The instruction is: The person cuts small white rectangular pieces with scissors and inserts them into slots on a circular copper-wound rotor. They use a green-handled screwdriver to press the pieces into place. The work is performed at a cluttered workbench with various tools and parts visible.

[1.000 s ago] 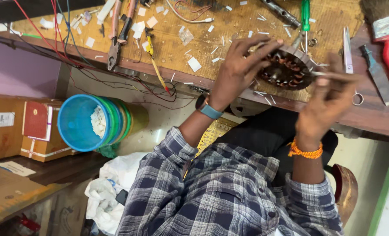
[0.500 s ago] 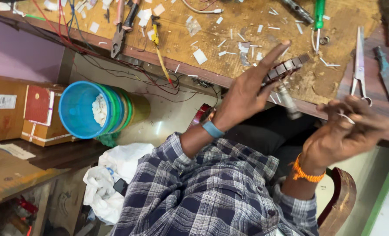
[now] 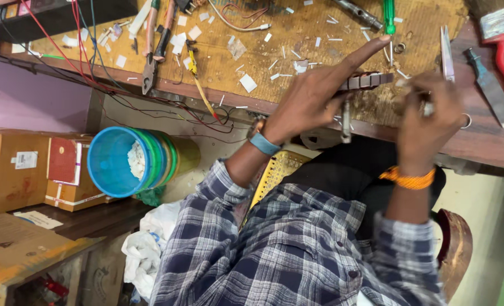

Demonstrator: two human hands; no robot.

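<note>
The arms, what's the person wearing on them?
Both arms have blue, grey and white checked shirt sleeves pushed up from the wrists. The left hand has a blue watch band on its wrist. The right hand has an orange thread band on its wrist.

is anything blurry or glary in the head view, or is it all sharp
Head view: even, soft light with no strong glare; the right hand is motion-blurred; the left hand, the motor part it holds, the workbench and the blue bucket look sharp.
</note>
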